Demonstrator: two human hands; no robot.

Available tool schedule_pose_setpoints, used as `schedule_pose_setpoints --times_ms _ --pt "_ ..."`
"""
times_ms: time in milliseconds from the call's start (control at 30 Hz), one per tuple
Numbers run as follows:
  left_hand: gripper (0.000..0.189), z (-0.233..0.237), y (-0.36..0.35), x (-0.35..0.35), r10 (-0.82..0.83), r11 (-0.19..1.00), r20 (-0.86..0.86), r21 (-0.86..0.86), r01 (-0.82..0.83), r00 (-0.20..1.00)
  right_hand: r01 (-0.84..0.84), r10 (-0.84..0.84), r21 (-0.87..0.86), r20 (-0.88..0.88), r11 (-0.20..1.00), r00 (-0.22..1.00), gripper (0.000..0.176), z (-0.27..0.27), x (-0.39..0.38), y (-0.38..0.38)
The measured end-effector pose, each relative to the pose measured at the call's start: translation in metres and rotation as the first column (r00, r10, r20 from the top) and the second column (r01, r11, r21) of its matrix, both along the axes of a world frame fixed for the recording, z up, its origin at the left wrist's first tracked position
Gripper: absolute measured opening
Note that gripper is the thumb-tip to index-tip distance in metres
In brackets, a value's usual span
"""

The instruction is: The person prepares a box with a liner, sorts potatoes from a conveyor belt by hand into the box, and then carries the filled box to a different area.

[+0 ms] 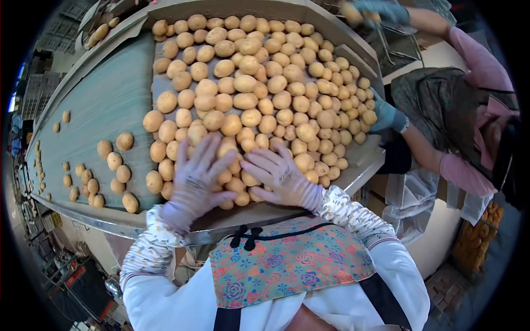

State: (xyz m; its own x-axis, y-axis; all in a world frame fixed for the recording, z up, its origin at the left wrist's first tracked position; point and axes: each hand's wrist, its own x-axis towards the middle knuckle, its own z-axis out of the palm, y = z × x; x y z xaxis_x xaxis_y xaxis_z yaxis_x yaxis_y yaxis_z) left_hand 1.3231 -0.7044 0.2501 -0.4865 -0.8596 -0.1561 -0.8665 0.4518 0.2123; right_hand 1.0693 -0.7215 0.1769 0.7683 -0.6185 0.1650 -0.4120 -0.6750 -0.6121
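Many pale yellow potatoes (244,101) cover the sorting table in one crowded layer. My left hand (200,179), in a thin whitish glove, lies on the potatoes near the table's front edge with its fingers spread. Just to its right, my right hand (282,175), gloved the same way, rests over more potatoes, fingers stretched out and apart. Both palms face down and touch the potatoes. Neither hand grips one, as far as I can see. Some potatoes beneath the palms are hidden.
A green conveyor belt (94,138) on the left carries scattered potatoes. Metal rims (201,236) border the table. At right, a co-worker in pink sleeves has one blue-gloved hand (387,113) by the potatoes and another (381,11) blurred above. Plastic-lined boxes (411,190) stand below.
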Motion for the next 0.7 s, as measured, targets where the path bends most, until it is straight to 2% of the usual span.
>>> schedule_pose_setpoints --times_ms 33,67,133,167,200,267,300,333,367,400,433,467,500,533,600,667,700 --pt "0.085 0.008 -0.017 0.012 0.052 0.998 0.047 -0.047 -0.050 0.998 0.074 -0.071 -0.118 0.029 0.990 0.997 0.062 -0.002 -0.005 -0.006" --pt "0.077 0.012 -0.030 0.026 0.107 0.991 0.092 -0.096 -0.098 0.990 0.161 -0.158 -0.111 0.036 0.981 0.987 0.058 0.007 -0.013 -0.016" --pt "0.065 0.008 -0.047 0.060 0.284 0.898 0.098 -0.375 -0.229 0.954 0.387 -0.393 -0.114 -0.029 0.915 0.919 0.059 0.006 -0.033 -0.019" --pt "0.062 0.006 -0.049 0.082 0.362 0.860 0.021 -0.394 -0.325 0.932 0.423 -0.422 -0.132 0.033 0.897 0.906 0.061 0.004 -0.041 -0.006" --pt "0.058 0.009 -0.051 0.088 0.436 0.814 -0.056 -0.401 -0.420 0.898 0.341 -0.336 -0.123 0.058 0.932 0.940 0.062 0.003 -0.048 0.004" --pt "0.057 0.021 -0.040 0.075 0.364 0.812 -0.181 -0.419 -0.407 0.914 0.246 -0.246 -0.014 0.007 0.969 0.969 0.056 0.007 -0.055 0.021" --pt "0.056 0.027 -0.033 0.061 0.325 0.809 -0.242 -0.429 -0.401 0.914 0.282 -0.281 -0.110 0.028 0.953 0.959 0.053 0.000 -0.062 0.016" --pt "0.053 0.024 -0.024 0.042 0.261 0.839 -0.458 -0.329 -0.434 0.850 0.313 -0.309 -0.203 0.051 0.928 0.950 0.050 -0.013 -0.073 0.004" --pt "0.048 0.028 -0.013 0.018 0.268 0.874 -0.578 -0.190 -0.447 0.771 0.339 -0.331 -0.297 0.078 0.893 0.940 0.047 -0.021 -0.080 -0.008" --pt "0.039 0.026 0.002 0.003 0.349 0.895 -0.583 -0.024 -0.445 0.734 0.392 -0.380 -0.288 0.101 0.874 0.920 0.044 -0.016 -0.076 -0.019" --pt "0.031 0.019 0.015 -0.015 0.381 0.895 -0.701 0.115 -0.431 0.603 0.444 -0.427 -0.276 0.123 0.853 0.896 0.040 -0.004 -0.064 -0.031" --pt "0.029 0.019 0.026 -0.028 0.464 0.875 -0.703 0.270 -0.401 0.538 0.496 -0.474 -0.263 0.146 0.827 0.868 0.037 0.002 -0.053 -0.044" --pt "0.027 0.019 0.031 -0.039 0.544 0.838 -0.692 0.415 -0.355 0.475 0.458 -0.432 -0.324 0.154 0.828 0.889 0.034 0.001 -0.043 -0.059" --pt "0.020 0.018 0.030 -0.048 0.501 0.862 -0.687 0.348 -0.368 0.526 0.483 -0.505 -0.257 -0.025 0.837 0.862 0.034 -0.001 -0.034 -0.076" --pt "0.014 0.010 0.031 -0.044 0.471 0.882 -0.630 0.307 -0.359 0.618 0.558 -0.562 -0.134 -0.385 0.819 0.732 0.035 -0.004 -0.016 -0.105" --pt "0.011 -0.003 0.030 -0.034 0.385 0.920 -0.685 0.230 -0.318 0.618 0.544 -0.457 -0.001 -0.544 0.839 0.704 0.051 -0.004 0.002 -0.130" --pt "0.011 -0.005 0.030 -0.030 0.365 0.926 -0.701 0.203 -0.319 0.613 0.554 -0.462 0.020 -0.527 0.832 0.714 0.050 0.001 0.003 -0.136"
